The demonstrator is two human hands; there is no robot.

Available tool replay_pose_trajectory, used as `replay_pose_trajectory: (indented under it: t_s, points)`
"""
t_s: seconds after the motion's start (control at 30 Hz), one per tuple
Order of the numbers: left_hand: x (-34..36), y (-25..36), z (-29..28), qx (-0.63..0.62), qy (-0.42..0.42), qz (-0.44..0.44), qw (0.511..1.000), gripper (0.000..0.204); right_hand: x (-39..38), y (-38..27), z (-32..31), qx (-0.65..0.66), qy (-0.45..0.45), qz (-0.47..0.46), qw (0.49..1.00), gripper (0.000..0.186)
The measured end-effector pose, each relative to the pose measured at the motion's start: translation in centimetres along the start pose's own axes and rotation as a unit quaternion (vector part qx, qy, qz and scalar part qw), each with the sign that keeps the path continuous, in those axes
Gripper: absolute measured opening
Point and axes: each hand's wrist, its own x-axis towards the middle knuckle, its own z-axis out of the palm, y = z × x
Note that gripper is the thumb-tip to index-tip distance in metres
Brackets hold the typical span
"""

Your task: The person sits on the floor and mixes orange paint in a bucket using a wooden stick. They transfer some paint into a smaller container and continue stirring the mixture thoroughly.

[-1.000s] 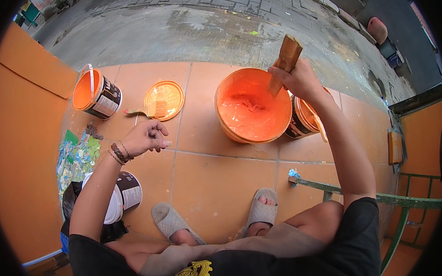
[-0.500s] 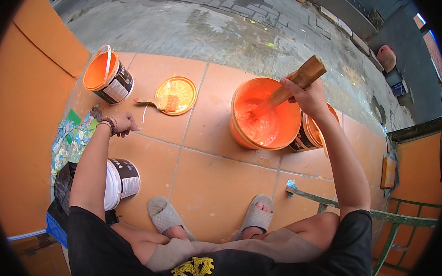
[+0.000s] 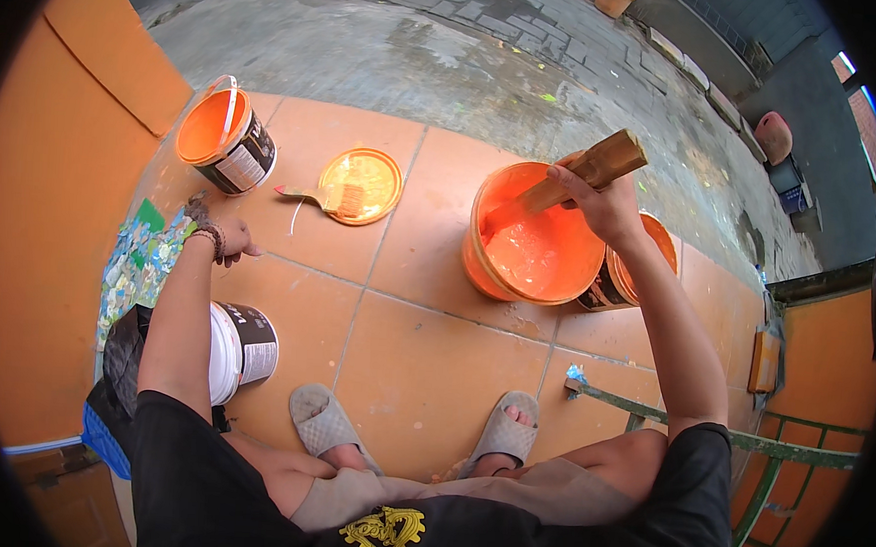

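My right hand (image 3: pixel 603 198) grips a thick wooden stick (image 3: pixel 613 152) that slants down into a large orange bucket (image 3: pixel 517 278) of bright orange paint, its lower end coated in paint. My left hand (image 3: pixel 232 240) hangs at the left, fingers loosely bent and apart, holding nothing I can see. Just beyond it, a paintbrush (image 3: pixel 302 193) rests on an orange-smeared round lid (image 3: pixel 369 168). A smaller bucket with orange paint (image 3: pixel 241 159) stands farther left; another paint bucket (image 3: pixel 642 247) is partly hidden behind the large one and my right arm.
A white-and-dark bucket (image 3: pixel 254 348) stands beside black bags (image 3: pixel 122 341) and paint flakes (image 3: pixel 136 268). My sandaled feet (image 3: pixel 504 431) are on the tiles. A green metal frame (image 3: pixel 707 431) is at the right, orange walls (image 3: pixel 64 224) flank me, and grey pavement (image 3: pixel 420 45) lies beyond.
The stick has tilted over, its top moving right and down with my right hand, its lower end moving left in the paint. My left hand has moved left. The view has shifted slightly.
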Motion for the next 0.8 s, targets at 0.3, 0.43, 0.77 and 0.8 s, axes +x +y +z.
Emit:
replay_pose_trajectory:
  t_s: [0.3,0.43,0.77,0.8]
  points:
    - [-0.3,-1.0,0.0,0.011,0.023,-0.025,0.999,0.028,-1.4,-2.1,-2.7,-0.117,-0.042,0.137,0.983,0.022]
    - [-0.8,-0.5,-0.1,0.035,0.026,-0.042,0.998,0.028,-1.2,-1.9,-0.3,-0.003,-0.076,0.108,0.991,0.029]
    - [-1.0,0.7,-0.1,0.03,0.046,-0.017,0.998,0.027,1.0,0.5,-3.2,-0.112,0.039,0.077,0.99,0.023]
    - [-0.9,0.3,-0.2,0.033,0.047,-0.019,0.998,0.027,0.4,-0.1,-3.3,-0.123,0.026,0.096,0.987,0.023]
